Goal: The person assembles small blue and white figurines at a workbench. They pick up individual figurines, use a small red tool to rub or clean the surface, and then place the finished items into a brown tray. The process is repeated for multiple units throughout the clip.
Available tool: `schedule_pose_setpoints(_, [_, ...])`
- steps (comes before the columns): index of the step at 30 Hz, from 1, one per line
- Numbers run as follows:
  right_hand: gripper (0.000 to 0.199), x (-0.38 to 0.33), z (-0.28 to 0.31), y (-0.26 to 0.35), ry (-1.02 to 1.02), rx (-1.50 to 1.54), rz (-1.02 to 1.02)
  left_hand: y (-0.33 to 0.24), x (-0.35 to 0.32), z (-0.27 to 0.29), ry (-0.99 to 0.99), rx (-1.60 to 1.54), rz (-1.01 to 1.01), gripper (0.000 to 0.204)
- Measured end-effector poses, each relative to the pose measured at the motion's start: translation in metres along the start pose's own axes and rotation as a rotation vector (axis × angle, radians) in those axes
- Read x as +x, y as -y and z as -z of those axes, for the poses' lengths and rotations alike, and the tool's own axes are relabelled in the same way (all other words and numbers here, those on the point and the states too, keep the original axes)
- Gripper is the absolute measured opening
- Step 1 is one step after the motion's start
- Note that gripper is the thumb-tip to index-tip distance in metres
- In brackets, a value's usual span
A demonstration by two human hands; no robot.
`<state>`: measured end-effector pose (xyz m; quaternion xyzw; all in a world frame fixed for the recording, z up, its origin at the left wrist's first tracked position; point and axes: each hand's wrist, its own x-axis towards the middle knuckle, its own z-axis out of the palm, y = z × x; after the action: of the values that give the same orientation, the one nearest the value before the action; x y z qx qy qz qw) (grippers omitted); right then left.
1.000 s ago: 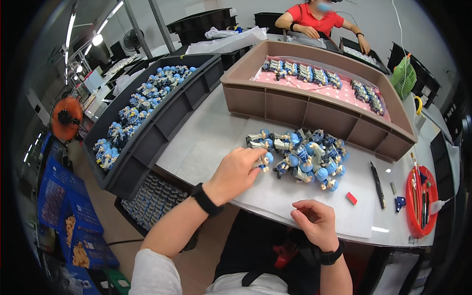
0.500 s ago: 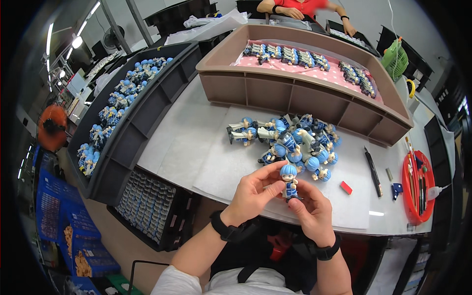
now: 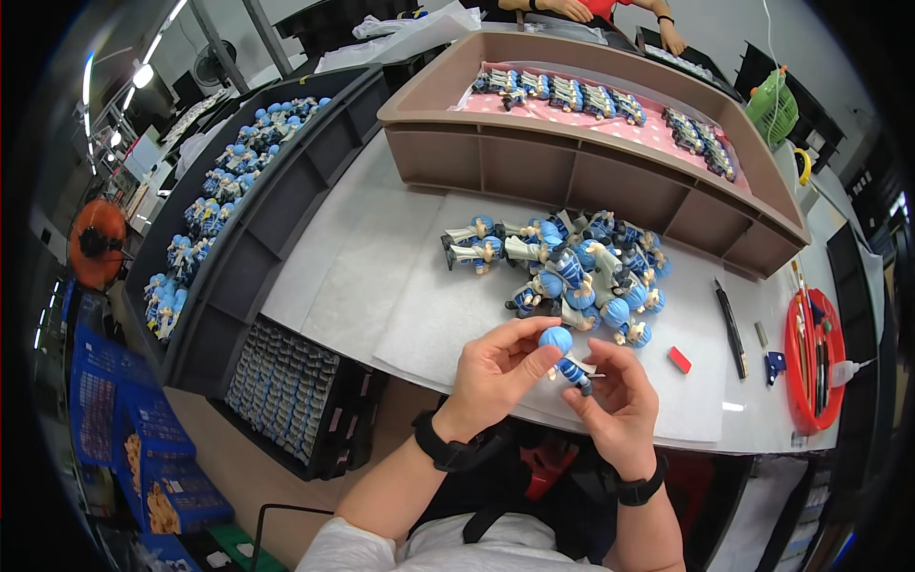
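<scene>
A small figurine [image 3: 572, 370] with a round blue head and a blue and white outfit is pinched at the head end between the thumb and fingers of my left hand [image 3: 500, 372]. It lies tilted, its dark feet pointing toward my right hand [image 3: 618, 405]. That hand curves around the feet with thumb and fingers apart; the thumb tip is close beside the feet, and whether it touches I cannot tell. Just beyond both hands, a heap of similar blue-haired figurines [image 3: 581, 272] covers part of the white sheet [image 3: 429, 315] on the table.
Behind the heap stands a brown tray [image 3: 572, 162] holding rows of figurines. On the left are a dark crate [image 3: 276, 229] of figurines and a lower crate [image 3: 281, 396]. A red eraser-like block [image 3: 680, 359], a black pen [image 3: 730, 329] and a red tool basket [image 3: 813, 424] lie right. A co-worker's hand [image 3: 672, 38] shows beyond.
The figurine has turned from upright, face toward me, to tilted with its feet to the right. My right hand's fingers have spread away from it. The view has shifted slightly.
</scene>
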<state>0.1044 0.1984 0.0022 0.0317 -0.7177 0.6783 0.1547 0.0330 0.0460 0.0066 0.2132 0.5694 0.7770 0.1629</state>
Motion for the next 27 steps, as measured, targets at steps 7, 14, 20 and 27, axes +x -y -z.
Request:
schedule_pose_setpoints(7, [0.050,-0.0001,-0.0006,-0.0006,-0.064,0.108,-0.036,-0.0039,0.0005,0.0009,0.018,-0.070,-0.003,0.037])
schedule_pose_setpoints(14, [0.045,0.0002,-0.0028,0.0029,-0.073,0.130,-0.004,0.0034,-0.0005,0.0001,0.041,-0.028,0.030,0.033])
schedule_pose_setpoints(20, [0.033,0.0002,-0.0016,0.0024,-0.070,0.169,-0.036,0.0024,-0.0018,-0.0024,0.088,0.091,0.113,0.027])
schedule_pose_setpoints(27, [0.029,-0.0002,-0.0013,0.0020,-0.064,0.144,-0.020,0.0002,-0.0023,-0.0025,0.095,0.102,0.112,0.026])
